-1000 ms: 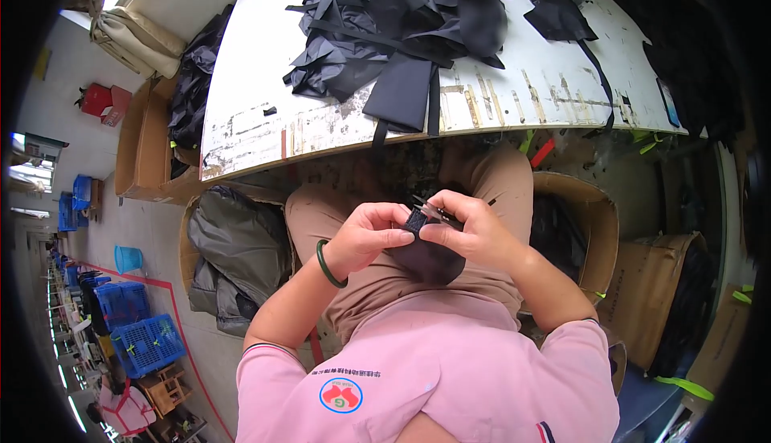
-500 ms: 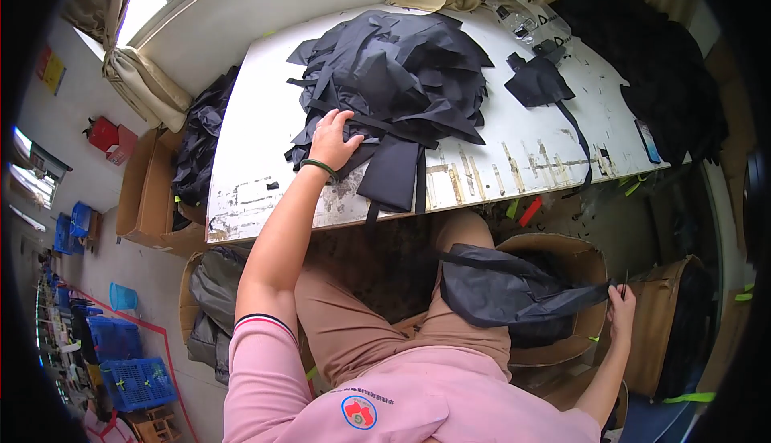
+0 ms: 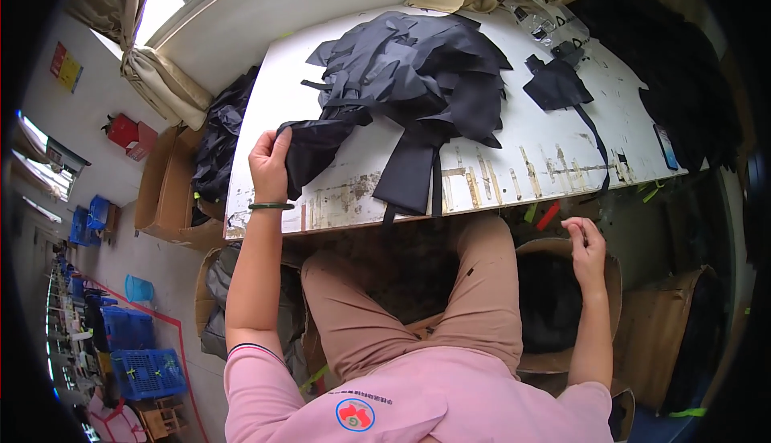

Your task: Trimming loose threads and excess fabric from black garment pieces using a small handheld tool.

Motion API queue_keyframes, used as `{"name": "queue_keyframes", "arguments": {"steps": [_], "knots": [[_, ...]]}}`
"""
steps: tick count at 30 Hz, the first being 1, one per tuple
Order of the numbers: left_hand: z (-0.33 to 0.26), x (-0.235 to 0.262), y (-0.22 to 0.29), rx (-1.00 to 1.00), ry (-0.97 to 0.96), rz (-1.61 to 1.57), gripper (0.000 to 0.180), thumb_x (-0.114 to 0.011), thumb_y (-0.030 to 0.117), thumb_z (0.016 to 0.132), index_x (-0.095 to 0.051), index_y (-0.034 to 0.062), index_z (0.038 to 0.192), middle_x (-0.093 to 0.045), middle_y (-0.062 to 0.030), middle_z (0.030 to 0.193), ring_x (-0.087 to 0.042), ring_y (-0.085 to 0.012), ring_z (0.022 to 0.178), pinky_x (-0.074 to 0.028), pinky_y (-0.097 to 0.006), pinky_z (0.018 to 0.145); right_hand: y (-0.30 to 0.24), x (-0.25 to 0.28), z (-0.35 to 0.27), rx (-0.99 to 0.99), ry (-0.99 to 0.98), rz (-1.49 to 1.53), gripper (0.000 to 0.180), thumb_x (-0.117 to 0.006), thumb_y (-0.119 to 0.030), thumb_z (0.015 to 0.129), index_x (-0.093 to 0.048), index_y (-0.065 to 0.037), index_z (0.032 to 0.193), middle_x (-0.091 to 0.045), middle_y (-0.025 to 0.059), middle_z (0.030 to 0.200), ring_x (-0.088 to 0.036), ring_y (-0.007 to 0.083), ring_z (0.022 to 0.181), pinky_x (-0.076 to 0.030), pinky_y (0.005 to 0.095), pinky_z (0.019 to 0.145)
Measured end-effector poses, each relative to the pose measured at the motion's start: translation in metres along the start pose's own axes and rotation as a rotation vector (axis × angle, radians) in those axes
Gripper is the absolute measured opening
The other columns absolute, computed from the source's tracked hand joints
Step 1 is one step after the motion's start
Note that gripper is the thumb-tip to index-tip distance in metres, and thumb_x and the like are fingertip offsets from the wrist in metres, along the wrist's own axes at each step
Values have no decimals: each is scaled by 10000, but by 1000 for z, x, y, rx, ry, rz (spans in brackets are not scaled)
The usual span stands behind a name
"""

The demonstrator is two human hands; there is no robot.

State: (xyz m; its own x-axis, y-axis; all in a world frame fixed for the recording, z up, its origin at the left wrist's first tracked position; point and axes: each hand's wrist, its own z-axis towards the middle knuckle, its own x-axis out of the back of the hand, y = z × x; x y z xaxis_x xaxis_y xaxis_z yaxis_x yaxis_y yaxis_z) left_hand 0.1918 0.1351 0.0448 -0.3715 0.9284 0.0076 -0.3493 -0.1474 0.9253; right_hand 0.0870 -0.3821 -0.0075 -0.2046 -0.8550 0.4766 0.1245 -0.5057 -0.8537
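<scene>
1. Clock hours run from the middle of the view. Toward ten, the left hand (image 3: 271, 166) pinches the corner of a black fabric piece (image 3: 315, 150) between thumb and bent fingers; the piece stretches to the fabric pile (image 3: 418, 73) at twelve.
2. Between three and four, the right hand (image 3: 590, 257) is off the counter (image 3: 554, 146), fingers loosely curled; I cannot tell whether they hold anything small.
3. The counter's front edge passes between that hand and the pile. A black pouch (image 3: 406, 171) lies at this edge, its straps reaching over.
4. White surface separates the pile from a strapped black piece (image 3: 558, 85) at two, giving sideways room.
5. Printing shows on a clear plastic bag (image 3: 546, 24) toward one; a round badge (image 3: 355, 415) and lettering mark the pink shirt (image 3: 498, 399) at six.
6. Cardboard boxes: near four, one (image 3: 613, 294) contains black fabric (image 3: 550, 294); at eight, another (image 3: 204, 282) contains grey fabric (image 3: 221, 314).
</scene>
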Motion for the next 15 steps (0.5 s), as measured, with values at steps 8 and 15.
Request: {"name": "queue_keyframes", "arguments": {"steps": [8, 15], "knots": [[-77, 18, 90, 199, 270, -553, 302, -554, 261, 952, -591, 18, 1128, -646, -89, 1069, -627, -189, 953, -494, -316, 868, -111, -188, 20, 100, -661, 750, 349, -441, -254, 1012, -470, -62, 1303, -624, 75, 1012, -506, 59, 538, -461, 178, 551], [-181, 1, 84, 278, 21, -791, 405, -498, 316, 957, -552, -2, 1202, -591, -126, 1229, -584, -257, 1095, -452, -413, 966, -150, -256, 4, -424, -823, 1090, 544, -443, -397, 996, -250, -191, 1461, -543, 123, 1214, -621, 135, 810, -537, 292, 719]]}}
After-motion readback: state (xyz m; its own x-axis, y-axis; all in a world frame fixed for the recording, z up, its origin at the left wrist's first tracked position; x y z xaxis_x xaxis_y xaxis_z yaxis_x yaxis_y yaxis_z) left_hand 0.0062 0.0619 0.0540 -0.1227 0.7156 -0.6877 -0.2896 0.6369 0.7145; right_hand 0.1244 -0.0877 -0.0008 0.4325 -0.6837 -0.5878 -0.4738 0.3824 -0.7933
